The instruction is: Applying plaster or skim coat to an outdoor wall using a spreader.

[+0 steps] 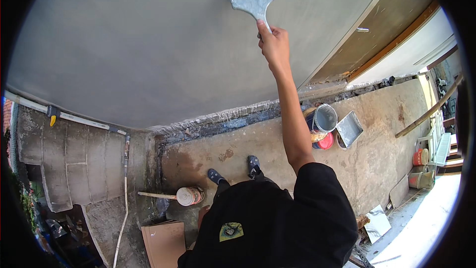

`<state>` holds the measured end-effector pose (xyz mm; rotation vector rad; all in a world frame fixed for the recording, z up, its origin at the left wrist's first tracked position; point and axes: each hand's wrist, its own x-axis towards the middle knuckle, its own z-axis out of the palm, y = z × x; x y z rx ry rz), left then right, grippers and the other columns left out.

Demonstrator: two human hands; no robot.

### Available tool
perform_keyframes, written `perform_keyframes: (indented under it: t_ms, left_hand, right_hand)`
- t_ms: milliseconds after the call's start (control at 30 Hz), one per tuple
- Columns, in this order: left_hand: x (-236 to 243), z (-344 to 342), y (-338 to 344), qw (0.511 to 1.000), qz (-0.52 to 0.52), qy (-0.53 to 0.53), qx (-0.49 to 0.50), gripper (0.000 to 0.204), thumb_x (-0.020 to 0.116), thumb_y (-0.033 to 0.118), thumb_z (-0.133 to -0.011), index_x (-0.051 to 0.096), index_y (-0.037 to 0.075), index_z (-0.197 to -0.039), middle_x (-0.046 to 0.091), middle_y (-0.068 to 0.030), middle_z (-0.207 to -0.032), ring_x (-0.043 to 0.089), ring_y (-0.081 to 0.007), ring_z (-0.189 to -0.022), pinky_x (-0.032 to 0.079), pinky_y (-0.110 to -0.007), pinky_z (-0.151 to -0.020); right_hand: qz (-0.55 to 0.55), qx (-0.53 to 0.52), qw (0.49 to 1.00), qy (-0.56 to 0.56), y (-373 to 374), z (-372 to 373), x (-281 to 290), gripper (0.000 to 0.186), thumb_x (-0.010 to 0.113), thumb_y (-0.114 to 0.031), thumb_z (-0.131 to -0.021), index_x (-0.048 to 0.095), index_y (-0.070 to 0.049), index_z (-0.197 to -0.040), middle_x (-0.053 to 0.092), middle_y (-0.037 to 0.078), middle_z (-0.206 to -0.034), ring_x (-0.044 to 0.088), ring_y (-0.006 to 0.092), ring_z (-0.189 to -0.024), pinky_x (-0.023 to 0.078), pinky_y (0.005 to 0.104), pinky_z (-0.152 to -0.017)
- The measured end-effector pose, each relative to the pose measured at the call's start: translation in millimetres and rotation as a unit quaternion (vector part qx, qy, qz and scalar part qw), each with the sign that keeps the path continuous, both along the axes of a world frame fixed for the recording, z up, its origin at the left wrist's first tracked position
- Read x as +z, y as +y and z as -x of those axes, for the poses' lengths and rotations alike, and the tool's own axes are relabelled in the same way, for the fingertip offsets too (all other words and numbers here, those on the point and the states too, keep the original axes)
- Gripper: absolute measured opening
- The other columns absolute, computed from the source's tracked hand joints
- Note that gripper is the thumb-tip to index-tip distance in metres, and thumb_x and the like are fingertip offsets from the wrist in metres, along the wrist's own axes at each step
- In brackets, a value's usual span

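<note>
My right hand is wrapped round the handle of a wide, flat paintbrush, its head coated in pale grey paint. The arm reaches up and forward, and the brush is at the smooth grey wall; whether the bristles press on it I cannot tell. Low beside my body, a small part of my left hand shows past the black shirt. Its fingers are hidden. An open paint bucket, grey inside, stands on the floor to the right of my feet.
Next to the bucket are a grey-smeared tray and a red container. A white tub and cardboard lie at the left, by a concrete block wall with a pipe. A pole slants at the right.
</note>
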<state>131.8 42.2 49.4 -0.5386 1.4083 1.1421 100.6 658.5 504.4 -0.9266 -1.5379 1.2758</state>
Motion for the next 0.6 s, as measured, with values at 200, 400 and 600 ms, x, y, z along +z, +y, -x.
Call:
perform_keyframes:
  t_ms: [200,400,600]
  left_hand:
    - [38,60,17,0.983,0.088,0.157,-0.048,0.039,0.044,0.027,-0.086,0.048,0.01,-0.12,0.062,-0.0087,-0.096,0.061,-0.0203,-0.083,0.046,-0.034,-0.071]
    - [66,65,-1,0.974,0.076,0.212,0.012,0.037,0.042,0.024,-0.083,0.051,0.011,-0.116,0.062,-0.0075,-0.095,0.061,-0.0194,-0.081,0.045,-0.034,-0.069]
    - [67,-13,-65,0.983,0.154,0.094,0.034,0.042,0.043,0.031,-0.088,0.045,0.01,-0.125,0.061,-0.0127,-0.103,0.06,-0.0239,-0.088,0.045,-0.039,-0.079]
  right_hand:
    - [-0.067,0.051,0.995,0.048,-2,50,72,0.045,0.053,-0.039,-0.088,0.044,-0.006,-0.058,0.039,-0.002,-0.049,0.03,0.0048,-0.041,0.025,0.0239,-0.039]
    - [0.058,-0.009,0.997,-0.058,-44,83,-164,0.044,0.05,-0.035,-0.088,0.047,0.001,-0.063,0.043,0.006,-0.05,0.042,0.0147,-0.049,0.034,0.0341,-0.048]
    - [0.14,-0.069,0.93,-0.332,-44,57,-359,0.042,0.054,-0.035,-0.084,0.061,0.006,-0.084,0.061,0.027,-0.083,0.059,0.0427,-0.082,0.044,0.0455,-0.075]
